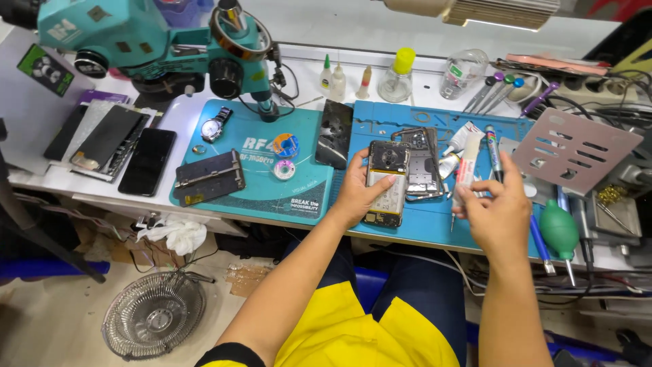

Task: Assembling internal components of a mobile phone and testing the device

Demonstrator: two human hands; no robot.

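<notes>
Head view: opened phone gripped on blue mat, glue tube pinched alongside.

Left hand [354,197] closed around opened phone [384,182], thumb along its left edge, fingertips curled over the top and right edge; phone resting on blue work mat [421,221] directly beneath those fingers. Right hand [494,211] closed in a pinch on white glue tube [464,175], tube rising above the fingertips, nozzle end pointing down past them. Phone frame [422,163] lying just beyond the left fingertips, touching the phone. Marker pen [493,151] just above the right fingers. Green air blower [559,231] just right of the right hand. Teal microscope [156,41] well left of both hands.
</notes>
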